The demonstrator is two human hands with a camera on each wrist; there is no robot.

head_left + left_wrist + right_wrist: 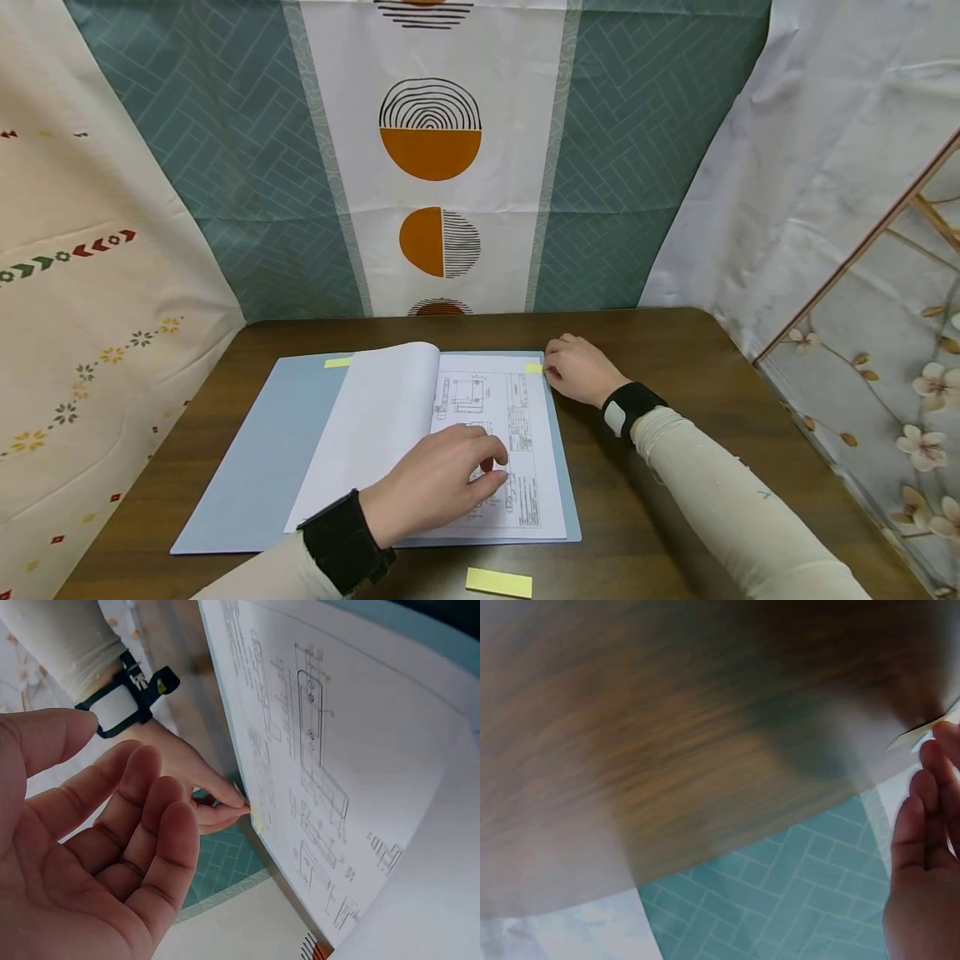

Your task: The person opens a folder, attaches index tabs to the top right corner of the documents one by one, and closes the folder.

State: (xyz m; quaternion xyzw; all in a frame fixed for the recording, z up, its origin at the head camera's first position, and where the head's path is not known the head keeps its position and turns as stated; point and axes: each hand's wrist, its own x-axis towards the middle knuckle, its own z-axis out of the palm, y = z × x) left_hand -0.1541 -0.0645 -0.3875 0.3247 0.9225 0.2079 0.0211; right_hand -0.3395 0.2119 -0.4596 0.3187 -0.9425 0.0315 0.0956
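A blue folder (300,433) lies spread on the table with white sheets inside. Its right-hand sheet (543,467) carries technical drawings, while the turned page (367,425) curls over to the left. At the upper right edge of the drawing sheet, my right hand (581,368) pinches a yellow sticky note (534,367) between thumb and fingers. The same note (919,735) sticks out past the fingertips in the right wrist view. Above the lower part of the drawing, my left hand (446,475) hovers with loosely bent fingers and an empty palm, seen in the left wrist view.
A yellow sticky-note pad (498,582) lies at the table's front, below the folder. Another yellow tab (338,362) shows at the top of the turned page. Patterned cloths (622,167) hang behind and beside the brown wooden table (637,517).
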